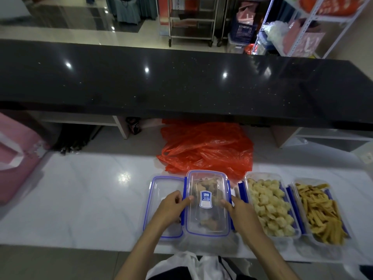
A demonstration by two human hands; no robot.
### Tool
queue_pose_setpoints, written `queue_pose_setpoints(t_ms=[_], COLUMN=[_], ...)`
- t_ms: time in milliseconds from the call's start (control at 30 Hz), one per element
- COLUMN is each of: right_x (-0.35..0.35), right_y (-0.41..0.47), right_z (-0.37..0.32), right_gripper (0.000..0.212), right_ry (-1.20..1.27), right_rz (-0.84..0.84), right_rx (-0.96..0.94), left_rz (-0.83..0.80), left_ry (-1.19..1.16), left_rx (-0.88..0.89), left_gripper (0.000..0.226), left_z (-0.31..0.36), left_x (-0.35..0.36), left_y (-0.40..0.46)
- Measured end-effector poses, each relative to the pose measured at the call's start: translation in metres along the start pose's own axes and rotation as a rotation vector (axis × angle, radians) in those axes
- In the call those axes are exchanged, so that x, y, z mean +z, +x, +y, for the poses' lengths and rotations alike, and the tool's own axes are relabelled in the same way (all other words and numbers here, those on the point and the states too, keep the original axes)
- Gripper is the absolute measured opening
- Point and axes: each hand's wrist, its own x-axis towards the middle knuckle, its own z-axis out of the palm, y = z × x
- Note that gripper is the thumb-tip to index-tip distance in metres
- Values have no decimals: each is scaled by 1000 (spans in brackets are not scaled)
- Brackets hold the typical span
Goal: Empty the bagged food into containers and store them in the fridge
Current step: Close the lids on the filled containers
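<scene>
A clear lid (pixel 205 180) with blue clips and a blue label lies on top of a container of brown nuggets on the white counter (pixel 84 199). My left hand (pixel 171 207) grips the lid's left edge, thumb on top. My right hand (pixel 238 209) grips its right edge the same way. To the right stand two uncovered containers: one of pale yellow pieces (pixel 268 207), one of golden fries (pixel 321 213). A spare clear lid (pixel 159 188) lies flat at the left, partly under my left hand.
A crumpled orange plastic bag (pixel 205 148) lies behind the containers. A black raised counter (pixel 181 87) runs across above. A pink bag (pixel 14 158) sits at far left. White plastic (pixel 193 261) hangs below the counter's front edge.
</scene>
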Motion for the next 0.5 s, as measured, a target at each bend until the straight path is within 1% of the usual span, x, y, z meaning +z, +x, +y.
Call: queue_pose_setpoints(t_ms=[133, 200, 333, 400, 500], right_x=[-1, -2, 0, 3, 6], right_y=[6, 5, 2, 1, -6], right_z=[-2, -3, 0, 1, -5], right_gripper=[33, 32, 31, 31, 26], right_ry=[15, 21, 57, 67, 166], right_rz=[-16, -2, 17, 16, 49], right_rx=[6, -8, -5, -4, -27], left_rz=[-67, -71, -82, -61, 41], left_ry=[-15, 6, 2, 8, 31], left_rx=[55, 75, 87, 70, 100], left_gripper=[41, 38, 38, 39, 35], left_z=[1, 4, 7, 5, -4], left_x=[-3, -3, -3, 0, 6], left_y=[2, 2, 1, -2, -6])
